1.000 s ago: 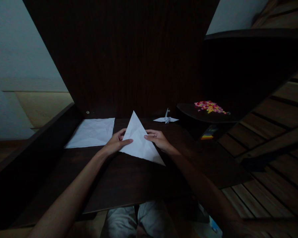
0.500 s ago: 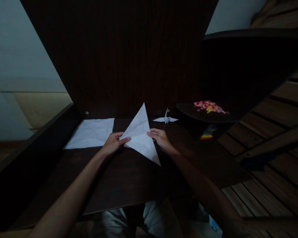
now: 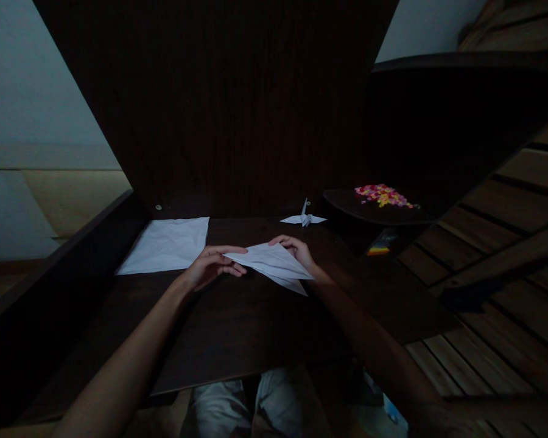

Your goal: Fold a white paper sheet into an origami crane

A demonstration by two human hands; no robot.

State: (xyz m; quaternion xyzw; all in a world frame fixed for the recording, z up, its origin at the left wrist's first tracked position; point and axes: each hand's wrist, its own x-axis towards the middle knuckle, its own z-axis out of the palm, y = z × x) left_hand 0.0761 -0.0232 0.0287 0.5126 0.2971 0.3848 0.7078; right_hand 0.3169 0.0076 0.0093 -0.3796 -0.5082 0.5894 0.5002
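A white sheet of folded paper (image 3: 274, 260) is held between my hands above the dark desk. Its upper half is bent over toward me, and two pointed corners lie one over the other at the lower right. My left hand (image 3: 214, 265) pinches the left tip, thumb hidden beneath or behind the paper. At the far edge, my right hand (image 3: 296, 249) grips the fold, partly covered by the paper. Behind it stands a finished paper crane (image 3: 305, 219), wings spread. More white paper (image 3: 167, 244) lies flat to the left of my left hand.
A low corner shelf (image 3: 347, 205) at the right bears a heap of small pink, red and yellow pieces (image 3: 383, 196). The desk (image 3: 237, 340) has a raised side board (image 3: 64, 267) on the left and a tall back panel (image 3: 242, 109). Wooden slats (image 3: 497, 261) lie at the right.
The paper's upper point has been brought down toward me and to the right, turning the open triangle into a narrower doubled shape. Both hands still hold it; the right fingers moved to its far edge.
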